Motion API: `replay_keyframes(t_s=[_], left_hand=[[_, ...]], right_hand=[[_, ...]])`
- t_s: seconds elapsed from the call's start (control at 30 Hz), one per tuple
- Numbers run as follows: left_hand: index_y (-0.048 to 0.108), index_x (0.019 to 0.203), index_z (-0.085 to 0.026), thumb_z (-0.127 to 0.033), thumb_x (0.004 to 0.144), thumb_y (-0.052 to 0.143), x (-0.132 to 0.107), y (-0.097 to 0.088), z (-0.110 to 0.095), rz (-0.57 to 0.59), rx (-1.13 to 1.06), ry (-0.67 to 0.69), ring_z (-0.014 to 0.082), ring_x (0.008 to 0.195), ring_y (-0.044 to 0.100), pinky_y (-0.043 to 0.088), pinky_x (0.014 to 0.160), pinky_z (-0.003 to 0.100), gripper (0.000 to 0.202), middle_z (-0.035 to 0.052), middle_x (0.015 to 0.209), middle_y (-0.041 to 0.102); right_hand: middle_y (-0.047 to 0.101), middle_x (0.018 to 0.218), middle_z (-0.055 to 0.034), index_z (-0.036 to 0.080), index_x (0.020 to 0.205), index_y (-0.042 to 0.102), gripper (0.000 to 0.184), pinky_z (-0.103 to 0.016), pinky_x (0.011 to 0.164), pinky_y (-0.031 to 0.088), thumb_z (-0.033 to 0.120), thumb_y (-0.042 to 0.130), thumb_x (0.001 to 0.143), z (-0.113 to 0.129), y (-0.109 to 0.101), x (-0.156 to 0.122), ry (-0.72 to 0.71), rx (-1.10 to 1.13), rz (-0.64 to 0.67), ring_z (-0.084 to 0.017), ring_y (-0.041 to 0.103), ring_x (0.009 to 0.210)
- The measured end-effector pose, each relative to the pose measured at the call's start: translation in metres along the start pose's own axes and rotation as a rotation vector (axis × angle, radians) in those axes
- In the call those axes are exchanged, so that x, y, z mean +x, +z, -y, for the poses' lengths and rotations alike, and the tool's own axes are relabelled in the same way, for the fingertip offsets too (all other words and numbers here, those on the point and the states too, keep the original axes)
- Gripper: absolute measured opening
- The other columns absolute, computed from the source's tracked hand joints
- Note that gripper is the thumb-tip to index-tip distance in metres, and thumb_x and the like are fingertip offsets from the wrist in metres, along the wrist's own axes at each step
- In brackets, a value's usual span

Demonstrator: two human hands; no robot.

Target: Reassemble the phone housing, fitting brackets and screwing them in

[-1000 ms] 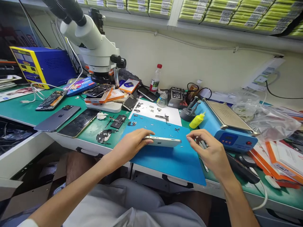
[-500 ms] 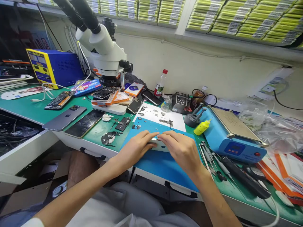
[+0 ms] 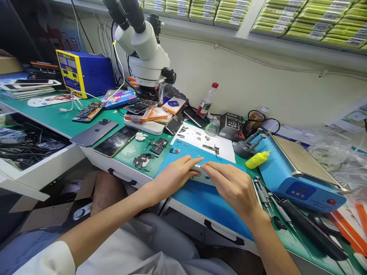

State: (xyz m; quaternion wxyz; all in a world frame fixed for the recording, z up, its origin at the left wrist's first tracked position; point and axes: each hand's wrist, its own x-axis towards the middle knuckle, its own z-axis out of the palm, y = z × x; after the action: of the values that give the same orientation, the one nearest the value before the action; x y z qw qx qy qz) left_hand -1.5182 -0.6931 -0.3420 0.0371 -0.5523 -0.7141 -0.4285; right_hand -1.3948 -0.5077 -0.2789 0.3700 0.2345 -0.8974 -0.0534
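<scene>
A silver phone body lies on the blue work mat at the front of the green bench. My left hand grips its left end, fingers curled round the edge. My right hand lies over its right part with fingers pressed together on it, hiding most of the phone. Small screws and metal parts lie on a white sheet just behind the mat.
A white microscope stands at the back left, with several phones and opened phones around its base. A blue heating station, a yellow bottle and a row of tools lie to the right. A blue and yellow power unit sits far left.
My right hand has come from the right of the mat onto the phone, meeting my left hand. My view has swung a little to the left.
</scene>
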Motion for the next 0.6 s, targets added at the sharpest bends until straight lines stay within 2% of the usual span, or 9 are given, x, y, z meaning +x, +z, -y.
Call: replay_keyframes(t_s=[0.2, 0.3, 0.4, 0.5, 0.6], left_hand=[[0.047, 0.155, -0.027, -0.024, 0.111, 0.056, 0.003, -0.003, 0.000, 0.011, 0.023, -0.005, 0.0249, 0.109, 0.071, 0.062, 0.097, 0.042, 0.045, 0.0054, 0.114, 0.066], [0.049, 0.153, -0.024, -0.024, 0.111, 0.057, 0.003, -0.005, -0.002, 0.024, 0.042, -0.004, 0.0250, 0.109, 0.071, 0.062, 0.097, 0.041, 0.043, 0.0061, 0.114, 0.066], [0.050, 0.152, -0.020, -0.024, 0.111, 0.056, 0.003, -0.006, -0.003, 0.033, 0.056, 0.001, 0.0250, 0.109, 0.071, 0.063, 0.097, 0.040, 0.042, 0.0074, 0.115, 0.067], [0.049, 0.153, -0.022, -0.024, 0.111, 0.055, 0.002, -0.005, -0.002, 0.034, 0.059, 0.005, 0.0251, 0.109, 0.072, 0.063, 0.097, 0.041, 0.042, 0.0071, 0.116, 0.067], [0.047, 0.154, -0.025, -0.024, 0.111, 0.054, 0.002, -0.004, -0.002, 0.027, 0.059, 0.005, 0.0257, 0.110, 0.072, 0.063, 0.097, 0.043, 0.043, 0.0069, 0.117, 0.066]], right_hand=[[0.084, 0.109, -0.0056, 0.023, 0.122, 0.076, 0.028, -0.036, 0.079, 0.062, 0.009, 0.069, 0.099, -0.002, 0.002, 0.000, 0.018, 0.025, -0.021, -0.023, 0.081, 0.089], [0.084, 0.110, -0.0064, 0.022, 0.123, 0.076, 0.029, -0.038, 0.078, 0.062, 0.008, 0.070, 0.098, -0.002, 0.003, -0.002, 0.002, 0.035, -0.039, -0.024, 0.081, 0.087], [0.084, 0.113, -0.0051, 0.025, 0.131, 0.074, 0.039, -0.039, 0.077, 0.062, 0.006, 0.071, 0.097, 0.000, 0.007, -0.006, 0.010, 0.028, -0.071, -0.025, 0.082, 0.088], [0.084, 0.115, -0.0029, 0.030, 0.138, 0.071, 0.047, -0.039, 0.078, 0.063, 0.006, 0.069, 0.098, 0.003, 0.012, -0.011, 0.039, 0.020, -0.117, -0.024, 0.082, 0.090], [0.084, 0.116, -0.0020, 0.032, 0.137, 0.072, 0.046, -0.038, 0.079, 0.064, 0.007, 0.067, 0.099, 0.003, 0.015, -0.014, 0.051, 0.023, -0.136, -0.024, 0.083, 0.091]])
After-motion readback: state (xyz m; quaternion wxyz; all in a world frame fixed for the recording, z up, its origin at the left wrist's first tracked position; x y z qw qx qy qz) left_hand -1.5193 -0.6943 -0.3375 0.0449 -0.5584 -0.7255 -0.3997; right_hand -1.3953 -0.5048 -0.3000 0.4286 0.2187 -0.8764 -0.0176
